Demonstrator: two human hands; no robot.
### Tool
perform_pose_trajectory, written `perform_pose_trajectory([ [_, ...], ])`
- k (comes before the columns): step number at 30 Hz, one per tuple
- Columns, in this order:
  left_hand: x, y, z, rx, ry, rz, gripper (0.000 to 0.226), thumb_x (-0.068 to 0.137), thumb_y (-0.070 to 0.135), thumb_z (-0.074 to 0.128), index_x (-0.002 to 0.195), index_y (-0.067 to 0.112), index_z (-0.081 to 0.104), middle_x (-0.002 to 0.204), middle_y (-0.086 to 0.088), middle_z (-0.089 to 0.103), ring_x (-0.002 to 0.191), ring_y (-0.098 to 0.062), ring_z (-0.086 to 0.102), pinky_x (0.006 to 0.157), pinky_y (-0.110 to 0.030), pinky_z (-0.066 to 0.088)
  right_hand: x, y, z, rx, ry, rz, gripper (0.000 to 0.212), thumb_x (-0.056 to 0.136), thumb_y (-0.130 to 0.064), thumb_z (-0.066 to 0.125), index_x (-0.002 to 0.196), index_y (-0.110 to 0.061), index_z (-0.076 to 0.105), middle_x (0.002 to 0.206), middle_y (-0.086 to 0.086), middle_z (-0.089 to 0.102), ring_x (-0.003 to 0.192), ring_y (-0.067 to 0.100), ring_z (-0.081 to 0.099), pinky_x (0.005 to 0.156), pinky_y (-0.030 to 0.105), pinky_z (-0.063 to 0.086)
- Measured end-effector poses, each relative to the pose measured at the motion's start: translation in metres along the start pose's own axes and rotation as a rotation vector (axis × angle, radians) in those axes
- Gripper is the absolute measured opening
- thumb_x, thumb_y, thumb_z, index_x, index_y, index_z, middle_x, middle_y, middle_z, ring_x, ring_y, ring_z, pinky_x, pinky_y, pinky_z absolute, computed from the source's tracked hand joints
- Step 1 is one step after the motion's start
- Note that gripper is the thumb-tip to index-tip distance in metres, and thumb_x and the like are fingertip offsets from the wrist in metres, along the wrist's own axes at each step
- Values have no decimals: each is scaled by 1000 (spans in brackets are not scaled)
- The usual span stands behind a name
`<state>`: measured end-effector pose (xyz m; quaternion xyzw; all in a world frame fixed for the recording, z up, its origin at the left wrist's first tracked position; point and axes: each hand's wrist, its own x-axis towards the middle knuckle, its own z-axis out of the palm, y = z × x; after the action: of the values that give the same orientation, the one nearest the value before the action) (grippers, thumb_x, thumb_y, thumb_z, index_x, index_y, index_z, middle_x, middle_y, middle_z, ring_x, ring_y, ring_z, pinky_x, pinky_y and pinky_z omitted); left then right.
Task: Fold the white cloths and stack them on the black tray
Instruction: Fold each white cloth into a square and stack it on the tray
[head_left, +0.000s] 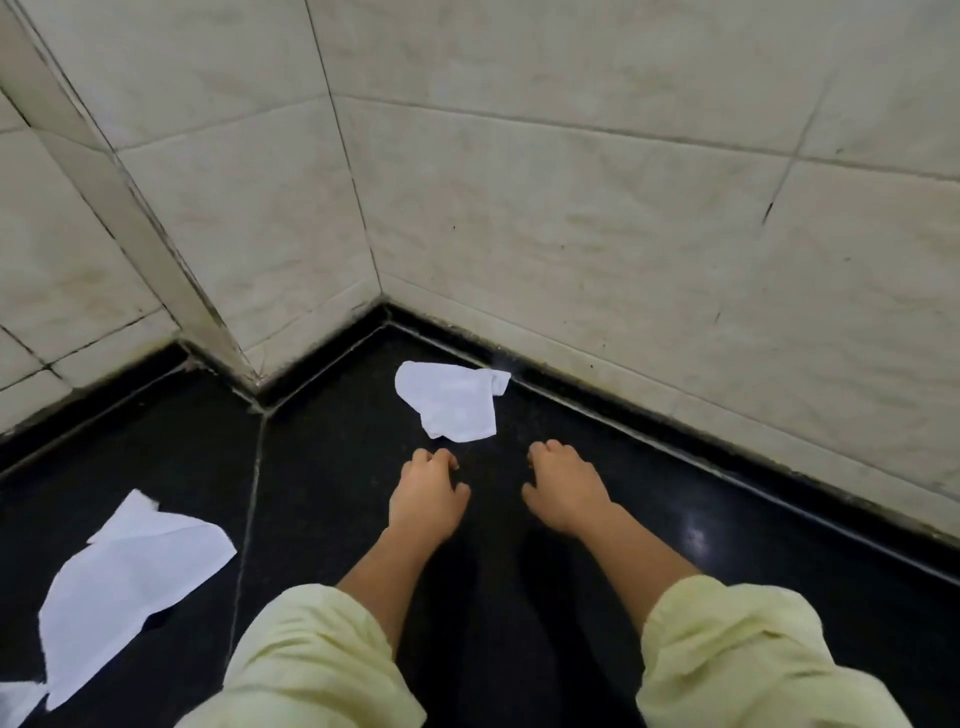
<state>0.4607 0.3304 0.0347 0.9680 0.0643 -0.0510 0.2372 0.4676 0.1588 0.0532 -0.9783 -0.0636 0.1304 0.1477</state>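
Observation:
A small crumpled white cloth (453, 399) lies on the black counter (322, 467) near the corner of the tiled walls. Just in front of it are my left hand (428, 493) and my right hand (563, 491), side by side above the counter, fingers curled downward and holding nothing. Neither hand touches the cloth. A larger white cloth (130, 582) lies loosely spread at the lower left, and the edge of another white cloth (18, 701) shows at the bottom left corner. No black tray is in view.
Cream tiled walls (571, 208) meet in a corner behind the small cloth and close off the counter at the back and right. A tiled pillar edge (156, 234) juts in at the left. Pale yellow sleeves (311, 665) cover my forearms.

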Motion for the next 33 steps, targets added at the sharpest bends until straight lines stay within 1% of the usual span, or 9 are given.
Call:
perform_pose_trajectory([
  [5,55,-44,7,-173,84,-18,31,89,22,58,120,24,56,115,7,49,99,-11,53,80,-31,51,57,-13,33,164,-37,134,37,92,-25,54,126,-11,47,128,9,50,118,25,48,97,40,45],
  [12,105,-73,32,-188,100,61,48,85,26,65,130,27,47,127,7,40,118,-10,41,78,-26,49,120,-20,52,341,30,289,53,93,-27,58,139,-10,40,135,10,47,123,25,47,98,37,46],
  [15,121,-78,42,-166,115,115,43,83,30,68,123,26,53,122,5,40,114,-10,37,71,-25,48,141,-23,61,394,68,356,53,92,-30,59,139,-11,42,133,9,45,125,26,43,97,38,46],
  [17,129,-82,47,-180,113,139,33,83,30,69,114,26,59,117,7,42,108,-6,38,69,-20,43,150,-26,67,479,91,403,42,90,-30,62,127,-12,51,125,8,47,119,24,46,93,37,46],
  [20,138,-85,50,-263,93,107,19,87,26,67,106,23,66,109,12,46,99,-3,48,71,-15,41,155,-31,72,673,133,455,12,86,-22,66,89,-13,59,98,6,59,87,20,58,68,29,46],
  [23,140,-83,49,-359,76,66,14,89,24,65,103,21,67,106,11,49,87,-3,55,71,-11,41,153,-36,67,913,161,526,18,86,-13,65,73,-13,53,77,7,63,67,17,59,62,30,47],
  [27,131,-72,38,-484,69,52,4,89,23,66,91,20,66,100,10,51,78,0,58,68,-8,41,137,-48,44,1288,144,510,6,90,-5,61,85,-4,57,80,15,72,62,15,71,57,23,56],
  [29,125,-67,32,-520,84,37,2,89,22,66,88,20,65,99,9,54,76,-2,60,68,-11,43,128,-52,31,1333,163,481,6,90,-4,63,93,1,60,80,15,73,63,14,72,56,21,56],
  [33,101,-55,13,-564,132,1,3,87,22,67,88,22,64,98,9,54,78,-4,60,67,-15,45,100,-59,4,1352,245,472,22,88,-2,65,109,1,57,83,17,72,62,18,72,55,22,56],
])
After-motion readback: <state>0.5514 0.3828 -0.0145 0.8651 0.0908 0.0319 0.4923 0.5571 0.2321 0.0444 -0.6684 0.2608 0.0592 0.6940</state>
